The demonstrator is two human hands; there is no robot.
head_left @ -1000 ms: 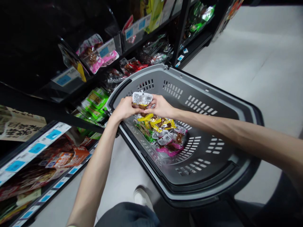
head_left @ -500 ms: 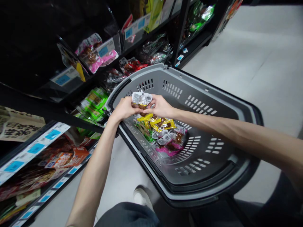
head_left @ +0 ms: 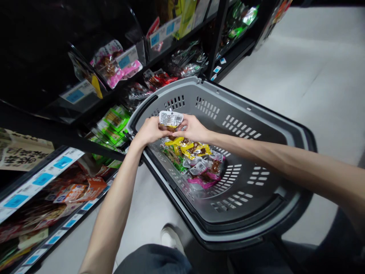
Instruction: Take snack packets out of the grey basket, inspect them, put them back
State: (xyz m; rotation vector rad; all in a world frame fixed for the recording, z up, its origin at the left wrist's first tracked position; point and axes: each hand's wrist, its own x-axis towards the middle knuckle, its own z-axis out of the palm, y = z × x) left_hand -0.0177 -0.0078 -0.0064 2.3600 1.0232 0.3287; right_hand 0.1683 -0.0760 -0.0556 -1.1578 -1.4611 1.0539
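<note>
The fingers [head_left: 165, 133] of the left hand [head_left: 148, 131] and right hand [head_left: 196, 128] grasp a packet [head_left: 171, 118], unmoved since half a second earlier, above the pile [head_left: 196, 149] in the basket [head_left: 242, 215], its lower part partly covered, its print illegible, the forearms [head_left: 114, 213] cut off by the frame.

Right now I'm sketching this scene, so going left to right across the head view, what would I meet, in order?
Beige package with dark lettering, shelved green packets, left hand, white-topped packet held between the fingers, right hand, shiny green packaging farther back.
</note>
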